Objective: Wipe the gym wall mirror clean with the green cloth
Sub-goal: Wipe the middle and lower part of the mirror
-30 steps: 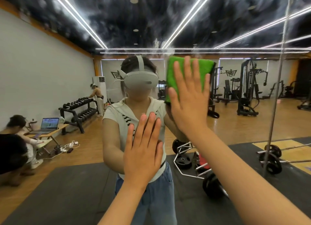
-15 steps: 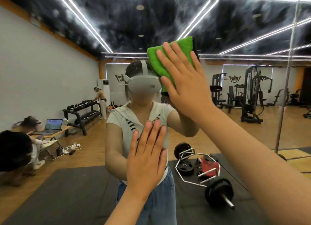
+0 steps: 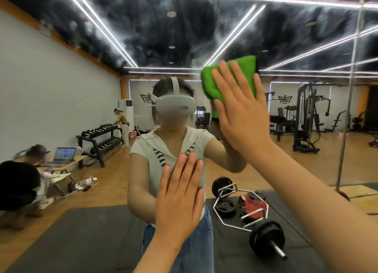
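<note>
The wall mirror (image 3: 86, 84) fills the whole view and reflects the gym and a person in a headset. My right hand (image 3: 241, 113) lies flat with its fingers spread, pressing the folded green cloth (image 3: 246, 71) against the glass at upper centre right. The cloth sticks out above and to the left of my fingers. My left hand (image 3: 180, 199) rests flat and open on the mirror lower down, at centre, holding nothing.
A vertical mirror seam (image 3: 347, 109) runs down the right side. Reflected in the glass are a hex bar with weight plates (image 3: 245, 211), a dumbbell rack (image 3: 102, 137), weight machines (image 3: 306, 119), a laptop on a bench (image 3: 63, 156) and people at the left.
My right hand slid the cloth up and left across the glass, then back to the right. My left hand stayed flat on the mirror. The view tilted upward slightly.
</note>
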Available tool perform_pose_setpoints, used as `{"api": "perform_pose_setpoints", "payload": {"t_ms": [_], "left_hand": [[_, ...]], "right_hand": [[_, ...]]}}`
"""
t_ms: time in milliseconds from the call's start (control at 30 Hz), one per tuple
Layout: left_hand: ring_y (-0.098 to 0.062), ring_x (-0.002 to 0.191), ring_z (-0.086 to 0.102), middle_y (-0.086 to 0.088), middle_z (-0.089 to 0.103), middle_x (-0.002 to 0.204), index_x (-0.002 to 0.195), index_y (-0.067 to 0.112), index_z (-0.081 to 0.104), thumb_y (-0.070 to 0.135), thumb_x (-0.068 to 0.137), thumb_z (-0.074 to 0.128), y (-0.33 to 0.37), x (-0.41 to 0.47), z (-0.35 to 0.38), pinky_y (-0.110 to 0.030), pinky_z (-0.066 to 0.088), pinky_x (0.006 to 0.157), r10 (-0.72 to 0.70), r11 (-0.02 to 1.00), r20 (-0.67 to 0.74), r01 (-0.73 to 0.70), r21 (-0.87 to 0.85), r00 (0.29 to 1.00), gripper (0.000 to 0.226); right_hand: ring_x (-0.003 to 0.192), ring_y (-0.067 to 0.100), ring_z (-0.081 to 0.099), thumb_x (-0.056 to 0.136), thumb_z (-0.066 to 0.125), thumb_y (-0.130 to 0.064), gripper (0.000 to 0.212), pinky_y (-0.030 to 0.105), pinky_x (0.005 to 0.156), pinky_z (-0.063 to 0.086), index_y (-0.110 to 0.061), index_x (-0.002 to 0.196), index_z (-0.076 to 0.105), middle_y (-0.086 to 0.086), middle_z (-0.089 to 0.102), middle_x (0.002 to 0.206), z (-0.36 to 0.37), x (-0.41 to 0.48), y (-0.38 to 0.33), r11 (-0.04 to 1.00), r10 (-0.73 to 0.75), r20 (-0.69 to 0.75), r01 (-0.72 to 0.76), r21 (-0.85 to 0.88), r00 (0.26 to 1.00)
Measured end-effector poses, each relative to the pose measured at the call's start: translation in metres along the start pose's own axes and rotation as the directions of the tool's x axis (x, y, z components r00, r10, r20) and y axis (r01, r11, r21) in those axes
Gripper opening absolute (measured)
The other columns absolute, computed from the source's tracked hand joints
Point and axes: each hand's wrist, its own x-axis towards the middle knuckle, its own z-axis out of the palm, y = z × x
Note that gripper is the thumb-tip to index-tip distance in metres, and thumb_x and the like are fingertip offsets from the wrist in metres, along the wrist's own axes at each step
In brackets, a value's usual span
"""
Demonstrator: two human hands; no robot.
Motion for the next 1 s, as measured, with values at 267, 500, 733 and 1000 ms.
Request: {"api": "perform_pose_setpoints", "payload": {"t_ms": [267, 500, 733, 1000], "left_hand": [[-0.025, 0.152, 0.018, -0.006, 0.023, 0.163, 0.153, 0.01, 0.03, 0.028, 0.098, 0.037, 0.004, 0.001, 0.0, -0.044, 0.008, 0.125, -0.017, 0.999, -0.01, 0.016, -0.031, 1.0, 0.058], [-0.025, 0.152, 0.017, -0.006, 0.023, 0.163, 0.154, 0.011, 0.029, 0.028, 0.098, 0.038, 0.003, 0.001, -0.002, -0.045, 0.01, 0.124, -0.013, 0.998, 0.0, 0.013, -0.054, 1.0, 0.059], [-0.026, 0.151, 0.019, -0.007, 0.023, 0.163, 0.153, 0.01, 0.03, 0.028, 0.098, 0.039, 0.003, 0.002, -0.004, -0.044, 0.008, 0.125, -0.014, 0.999, 0.015, 0.015, -0.046, 1.0, 0.059], [-0.026, 0.153, 0.014, -0.006, 0.021, 0.163, 0.154, 0.01, 0.028, 0.028, 0.097, 0.037, 0.002, 0.0, -0.003, -0.044, 0.006, 0.125, -0.005, 1.0, 0.03, 0.005, -0.008, 1.0, 0.061]], "right_hand": [[0.152, 0.023, 0.022, 0.105, 0.031, -0.032, 0.052, 0.052, 0.122, 0.011, -0.016, 0.155, 0.035, 0.003, 0.03, 0.162, 0.005, 0.032, -0.019, 0.999, -0.041, -0.019, 0.04, -0.018, 0.999], [0.151, 0.023, 0.022, 0.105, 0.034, -0.028, 0.051, 0.052, 0.122, 0.014, -0.017, 0.155, 0.035, 0.002, 0.031, 0.162, -0.001, -0.013, 0.003, 0.999, -0.004, -0.021, 0.004, -0.033, 1.0], [0.151, 0.023, 0.025, 0.105, 0.035, -0.028, 0.05, 0.053, 0.121, 0.017, -0.018, 0.153, 0.038, 0.004, 0.033, 0.161, 0.004, 0.017, -0.009, 1.0, 0.01, -0.049, -0.01, 0.001, 0.999], [0.15, 0.024, 0.025, 0.104, 0.035, -0.027, 0.049, 0.055, 0.121, 0.015, -0.017, 0.153, 0.04, 0.005, 0.034, 0.161, 0.007, 0.002, -0.012, 0.995, 0.089, -0.082, -0.085, 0.055, 0.993]]}}
